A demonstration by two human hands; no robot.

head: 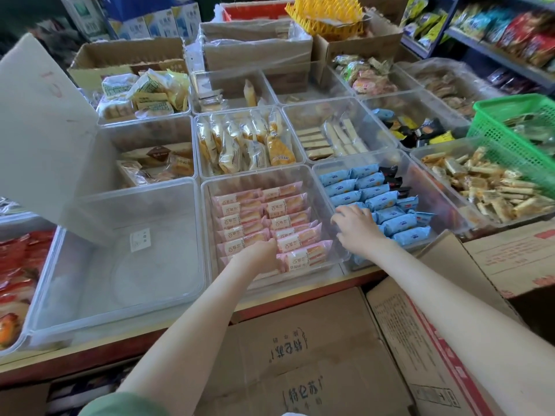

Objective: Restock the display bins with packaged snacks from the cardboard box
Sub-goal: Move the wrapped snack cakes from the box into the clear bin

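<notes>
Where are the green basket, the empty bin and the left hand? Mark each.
green basket (pixel 504 145), head view, mesh side wall.
empty bin (pixel 144 274), head view, bare floor.
left hand (pixel 262 253), head view, back of hand.

The person wears a dull green fabric sleeve on the left arm; only its rounded edge shows, at the bottom border of the view. From this sleeve the left forearm is bare down to the left hand. The right forearm is bare along all the length that can be seen, and it ends in the right hand, seen from the back. Both arms look broad near the camera and narrow at the wrists.
</notes>
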